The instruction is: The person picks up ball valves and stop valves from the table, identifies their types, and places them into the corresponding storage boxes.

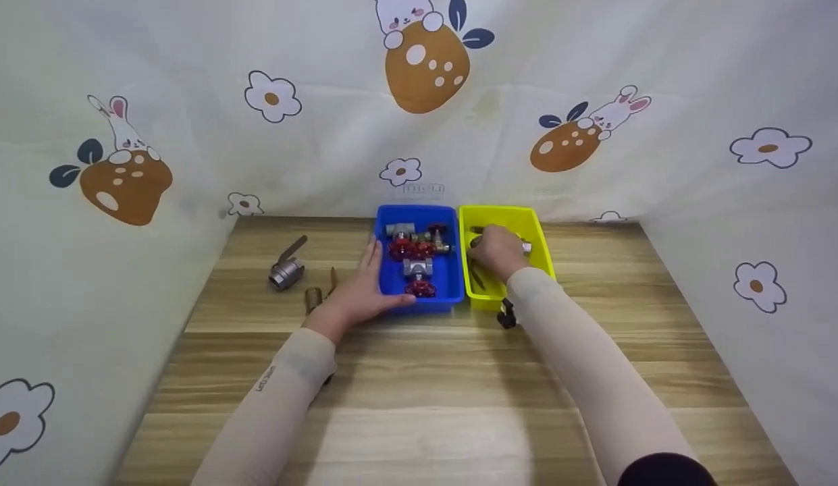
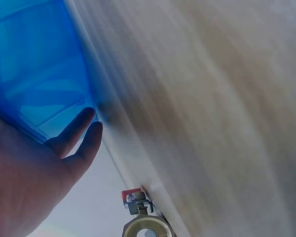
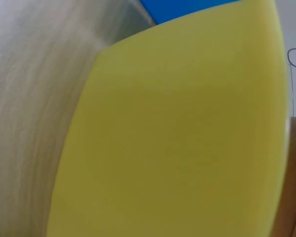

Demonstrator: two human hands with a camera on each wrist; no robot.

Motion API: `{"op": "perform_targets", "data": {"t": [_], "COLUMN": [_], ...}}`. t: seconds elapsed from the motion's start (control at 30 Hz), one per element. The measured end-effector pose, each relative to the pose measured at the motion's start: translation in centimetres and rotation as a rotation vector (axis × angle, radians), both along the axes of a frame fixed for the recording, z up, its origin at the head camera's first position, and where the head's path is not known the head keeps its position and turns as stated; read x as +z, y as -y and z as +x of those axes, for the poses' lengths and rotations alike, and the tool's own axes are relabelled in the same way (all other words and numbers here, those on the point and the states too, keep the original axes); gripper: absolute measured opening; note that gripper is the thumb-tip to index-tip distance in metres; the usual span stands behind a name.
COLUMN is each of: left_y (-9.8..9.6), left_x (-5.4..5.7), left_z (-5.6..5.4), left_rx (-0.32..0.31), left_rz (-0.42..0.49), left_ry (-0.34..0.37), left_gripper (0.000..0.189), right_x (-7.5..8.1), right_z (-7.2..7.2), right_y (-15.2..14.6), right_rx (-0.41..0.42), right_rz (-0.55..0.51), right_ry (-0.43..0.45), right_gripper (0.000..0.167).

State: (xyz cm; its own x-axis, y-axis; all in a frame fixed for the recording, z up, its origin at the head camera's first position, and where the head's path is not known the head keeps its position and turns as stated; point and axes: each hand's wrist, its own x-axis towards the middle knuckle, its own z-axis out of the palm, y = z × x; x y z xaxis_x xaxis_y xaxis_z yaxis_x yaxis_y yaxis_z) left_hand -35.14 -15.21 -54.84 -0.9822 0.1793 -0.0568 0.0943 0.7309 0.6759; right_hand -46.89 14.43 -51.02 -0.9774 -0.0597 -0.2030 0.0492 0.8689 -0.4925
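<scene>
My left hand (image 1: pixel 358 293) rests at the near left corner of a blue bin (image 1: pixel 447 287), thumb stretched along its front and fingers straight along its left wall. Several valves with red handwheels (image 1: pixel 420 289) lie inside that bin. In the head view my right hand (image 1: pixel 500 251) reaches down into the yellow bin (image 1: pixel 543 263) beside it. Its fingertips are mostly hidden, so whether it grips anything cannot be seen. Around it in the yellow bin are a dark lever (image 1: pixel 477 278) and a silver metal part (image 1: pixel 526 248). The yellow wall fills most of the right wrist view.
A ball valve (image 1: pixel 287 273) with a brown lever lies on the wooden table (image 1: pixel 419 418), left of the bins. Nearer my left wrist is a brass valve (image 1: pixel 313 298), partly covered. A black-handled part (image 1: pixel 506 315) sits before the yellow bin. Printed fabric walls (image 1: pixel 324 148) surround the table.
</scene>
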Motion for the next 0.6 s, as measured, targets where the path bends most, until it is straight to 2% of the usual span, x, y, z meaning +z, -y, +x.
{"op": "perform_targets", "data": {"t": [0.17,0.27,0.33,0.47,0.6], "left_y": [0.2,0.2,0.2,0.1,0.2], "left_x": [-0.1,-0.2,-0.2,-0.2,-0.3], "left_z": [0.1,0.0,0.1,0.1,0.0], "left_rx": [-0.013,-0.019,-0.016,-0.021,-0.018], "left_rz": [0.003,0.003,0.004,0.011,0.001], "left_ry": [-0.001,-0.014,-0.016,-0.019,-0.024], "left_gripper": [0.142,0.142,0.142,0.144,0.145], "right_x": [-0.2,-0.1,0.1,0.8,1.6], "right_z": [0.2,0.4,0.5,1.4,3.0], "right_y": [0.2,0.0,-0.2,-1.1,-2.9], "right_rx": [0.022,0.024,0.013,0.031,0.081], "right_rz": [0.062,0.060,0.019,-0.027,-0.040], "right_ry": [-0.071,-0.076,-0.038,-0.017,-0.104], "right_gripper": [0.024,0.019,0.017,0.028,0.043]}}
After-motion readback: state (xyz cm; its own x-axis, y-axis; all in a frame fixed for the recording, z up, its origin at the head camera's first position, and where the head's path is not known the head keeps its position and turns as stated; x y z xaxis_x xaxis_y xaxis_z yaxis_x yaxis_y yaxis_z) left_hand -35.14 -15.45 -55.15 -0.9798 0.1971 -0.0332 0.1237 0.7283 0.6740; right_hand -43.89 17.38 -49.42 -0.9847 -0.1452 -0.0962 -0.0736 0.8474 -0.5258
